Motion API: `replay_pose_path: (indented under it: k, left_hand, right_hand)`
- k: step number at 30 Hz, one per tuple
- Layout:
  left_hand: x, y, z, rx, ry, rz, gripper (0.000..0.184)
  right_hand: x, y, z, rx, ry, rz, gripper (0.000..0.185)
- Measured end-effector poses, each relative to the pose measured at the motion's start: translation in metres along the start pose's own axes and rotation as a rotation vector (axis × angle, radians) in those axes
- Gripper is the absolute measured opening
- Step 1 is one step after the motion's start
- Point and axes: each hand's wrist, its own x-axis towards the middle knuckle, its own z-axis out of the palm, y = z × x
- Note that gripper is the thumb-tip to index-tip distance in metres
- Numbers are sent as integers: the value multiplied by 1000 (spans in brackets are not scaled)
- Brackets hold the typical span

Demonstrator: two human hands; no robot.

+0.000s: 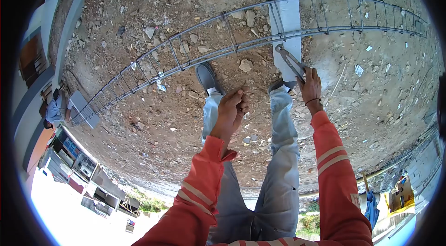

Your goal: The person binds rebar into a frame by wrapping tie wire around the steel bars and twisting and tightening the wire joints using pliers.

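A long rebar cage [234,47] of thin bars and square ties curves across the view, lying over a pale concrete beam [284,11]. My right hand [310,86] grips the handles of metal pincers [290,60], whose jaws point up toward the cage near the beam. In front of my left leg, my left hand [234,106] is closed with fingertips pinched together. Whatever it holds is too small to name. Neither hand touches the cage.
Stony ground [158,111] with rubble surrounds my shoes [207,78]. At the far left another person [55,109] is by the cage's end, near a grey board [86,109]. Buildings stand at the left edge; a blue cloth [371,209] hangs at the lower right.
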Motion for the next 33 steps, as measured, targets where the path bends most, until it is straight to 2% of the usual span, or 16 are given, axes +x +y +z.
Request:
replay_pose_path:
  k: [3, 6, 8, 10, 12, 14, 15, 18, 20, 21, 24, 26, 28, 30, 31, 33]
  left_hand:
    - [-2, 15, 10, -75, -44, 4, 24]
    - [-3, 25, 16, -130, -87, 87, 22]
    - [-7, 30, 18, -196, -132, 103, 20]
    - [-14, 31, 24, -260, -178, 116, 19]
    - [-30, 26, 30, -374, -173, 78, 14]
    - [-53, 13, 36, -413, -96, 63, 12]
    - [-67, 6, 37, -449, -16, 48, 10]
    - [-90, -22, 5, -609, 164, 54, 10]
    - [-98, -29, -14, -689, 205, 66, 9]
    - [-101, -33, -22, -767, 240, 55, 9]
    - [-105, -43, -37, -907, 239, 55, 10]
    - [-102, -74, -43, -955, 250, 39, 10]
    - [-101, -91, -17, -1000, 255, 12, 10]
    - [-120, -87, 35, -425, 459, -182, 14]
    - [-129, -72, 47, -440, 452, -175, 14]
    - [-142, -41, 56, 643, 259, -490, 27]
  right_hand:
    - [7, -9, -19, 25, 87, -97, 52]
    - [-9, -17, -41, -98, 209, 57, 56]
    - [-38, 5, -50, 567, -417, 707, 74]
    - [-68, -38, -64, 1020, -661, 1018, 93]
    - [-93, -92, -67, 1400, -689, 1047, 100]
    - [-101, -120, -49, 1914, -668, 889, 97]
    - [-94, -141, -55, 1913, -695, 881, 97]
    - [-72, -176, -82, 2107, -477, 730, 81]
    - [-64, -166, -88, 2330, -762, 313, 67]
    - [-59, -185, -119, 2094, -762, 402, 62]
    - [-64, -172, -124, 2146, -825, 373, 57]
    - [-55, -191, -155, 2133, -735, 426, 47]
    - [-42, -205, -171, 2003, -478, 495, 38]
    - [-26, -215, -178, 1858, -427, 439, 33]
    - [-17, -219, -183, 1693, -457, 368, 34]
    - [-12, -236, -189, 1430, -471, 327, 34]
